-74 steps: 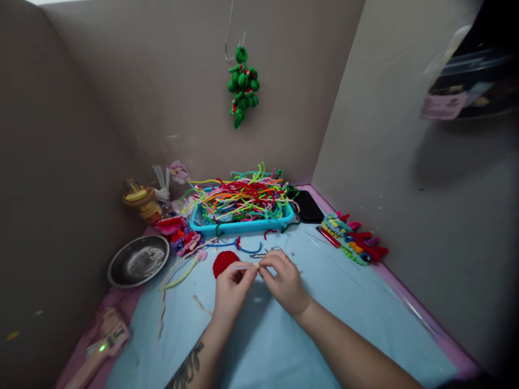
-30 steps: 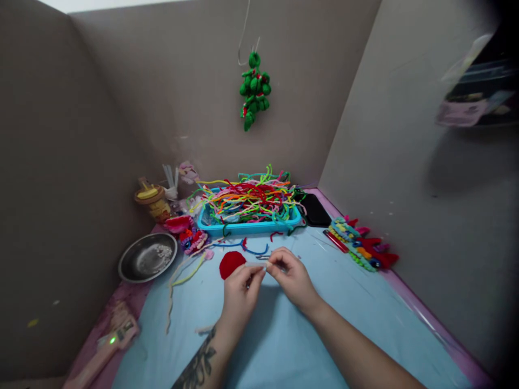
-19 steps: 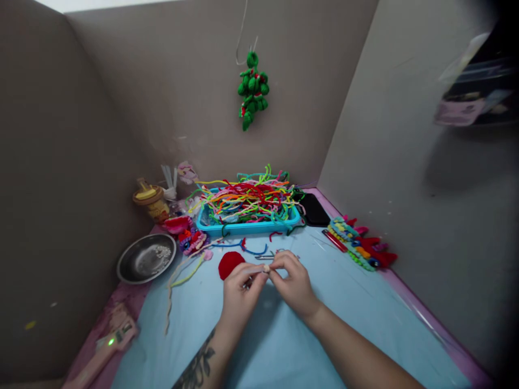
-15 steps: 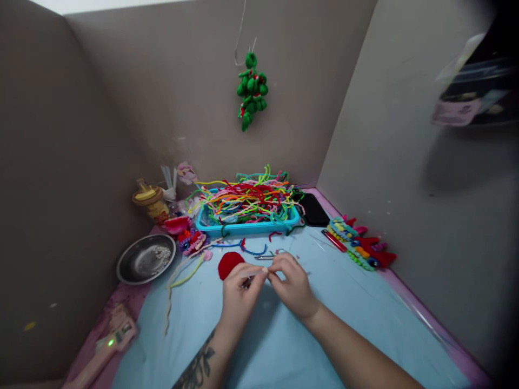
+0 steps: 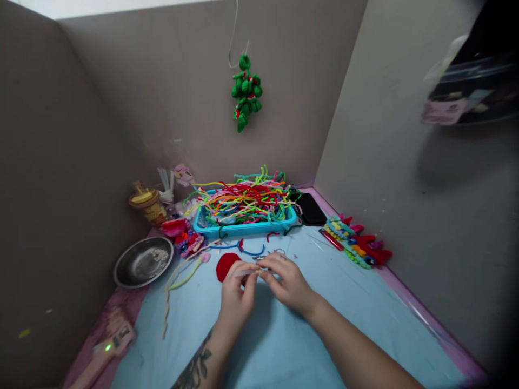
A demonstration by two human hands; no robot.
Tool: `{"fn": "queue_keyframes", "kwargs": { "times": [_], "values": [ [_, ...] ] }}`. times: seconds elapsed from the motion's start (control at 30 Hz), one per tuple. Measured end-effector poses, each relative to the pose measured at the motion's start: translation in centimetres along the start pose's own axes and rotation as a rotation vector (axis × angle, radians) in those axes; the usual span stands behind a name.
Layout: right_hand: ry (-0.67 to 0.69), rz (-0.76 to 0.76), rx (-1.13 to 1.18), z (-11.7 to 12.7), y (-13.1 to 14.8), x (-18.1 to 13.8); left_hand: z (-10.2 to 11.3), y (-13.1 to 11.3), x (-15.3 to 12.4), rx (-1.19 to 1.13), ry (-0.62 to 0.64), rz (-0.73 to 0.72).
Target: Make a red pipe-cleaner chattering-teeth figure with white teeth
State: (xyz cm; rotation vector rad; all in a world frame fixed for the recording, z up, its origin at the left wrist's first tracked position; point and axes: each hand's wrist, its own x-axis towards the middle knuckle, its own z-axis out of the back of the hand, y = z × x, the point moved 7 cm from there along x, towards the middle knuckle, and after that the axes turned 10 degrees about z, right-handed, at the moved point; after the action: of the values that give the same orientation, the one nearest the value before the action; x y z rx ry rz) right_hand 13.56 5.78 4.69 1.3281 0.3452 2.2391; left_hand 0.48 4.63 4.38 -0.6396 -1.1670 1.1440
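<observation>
My left hand (image 5: 235, 294) is closed in a pinch around a translucent whitish stick (image 5: 246, 272). At the stick's right end a small pale bit (image 5: 260, 272) shows between the hands. My right hand (image 5: 288, 284) meets the left there, thumb and forefinger pinched at that bit; whatever else the fingers hold is hidden. Just behind my left hand is a round red crocheted piece (image 5: 227, 266), partly covered by the fingers. The metal tip of a tool (image 5: 258, 258) shows beyond my right hand, mostly covered.
Behind stands a blue tray (image 5: 243, 231) heaped with coloured yarn pieces (image 5: 247, 197). To the left are a steel bowl (image 5: 138, 265) with small pale bits and a pink glue gun (image 5: 115, 343) with a green light. Rightward lie a black phone (image 5: 308, 209), a red cutter (image 5: 331, 240) and crocheted pieces (image 5: 357, 243).
Both hands stay together at the stick. The right hand's fingers have shifted slightly around its end. The whole view has moved a little, so things appear slightly further left.
</observation>
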Motion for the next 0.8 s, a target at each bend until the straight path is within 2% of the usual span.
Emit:
{"fn": "queue_keyframes", "kwargs": {
  "times": [0.13,0.3,0.43,0.8],
  "values": [
    [0.018,-0.085,0.091,-0.3,-0.4,0.0,-0.1,0.1,-0.1,0.016,0.010,-0.014],
    [-0.076,-0.250,0.205,0.2,-1.4,0.0,0.1,1.3,0.0,0.005,-0.017,0.126],
    [-0.133,-0.348,0.263,0.2,-2.3,-0.3,0.2,1.1,0.2,0.012,-0.009,0.141],
    [-0.193,-0.457,0.366,-0.7,-3.3,-1.1,0.0,0.7,0.2,0.011,0.024,0.163]
  ]
}}
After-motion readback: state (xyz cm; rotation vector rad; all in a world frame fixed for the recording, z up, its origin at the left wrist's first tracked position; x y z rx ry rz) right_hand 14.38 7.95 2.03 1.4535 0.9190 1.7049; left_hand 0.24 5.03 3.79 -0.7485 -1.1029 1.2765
